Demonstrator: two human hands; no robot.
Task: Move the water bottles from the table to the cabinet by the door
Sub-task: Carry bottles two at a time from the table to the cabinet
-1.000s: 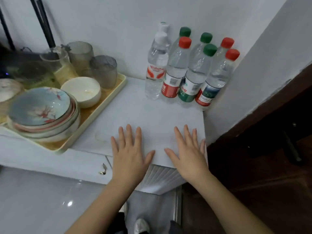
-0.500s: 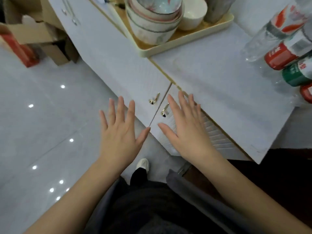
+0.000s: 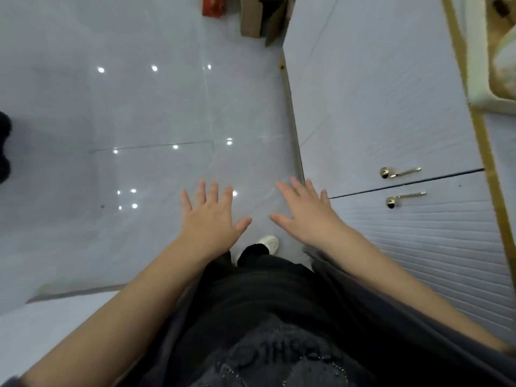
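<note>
No water bottle is in view now. My left hand and my right hand are both held out flat, palms down, fingers spread, holding nothing. They hover over the glossy grey floor, just left of the white cabinet. The cabinet's doors are closed, with two gold handles to the right of my right hand.
A pale tray sits on the cabinet top at the upper right edge. Cardboard boxes and a red box stand on the floor at the top. My dark clothing and one white shoe fill the lower middle.
The view has swung down and left, away from the cabinet top; the bottles and bowls have left the frame. Both hands stay flat and empty, now over the floor.
</note>
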